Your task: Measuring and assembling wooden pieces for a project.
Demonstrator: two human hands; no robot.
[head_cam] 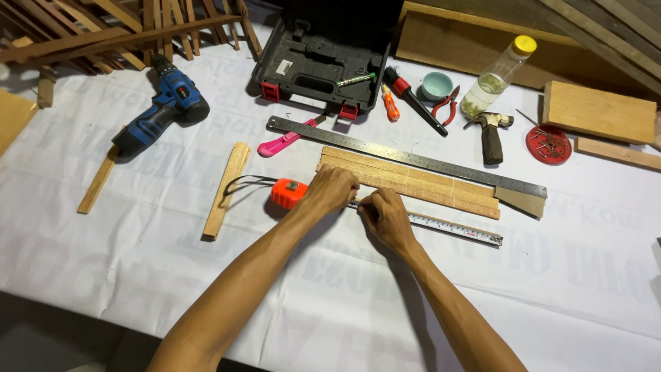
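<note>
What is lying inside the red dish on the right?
The red dish holds a loose scatter of small dark nails or screws; too small to tell which. Bare red shows around them; the patch beneath the pile is covered.

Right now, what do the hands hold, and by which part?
Both hands pinch the tape measure's blade: left hand beside the orange case, right hand further along.

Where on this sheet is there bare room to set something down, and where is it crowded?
Bare sheet lies near the front edge either side of the forearms, and between the blue drill and the loose wood strip. It is crowded along the back, from the black tool case to the red dish of nails, and around both hands at the orange tape measure.
</note>
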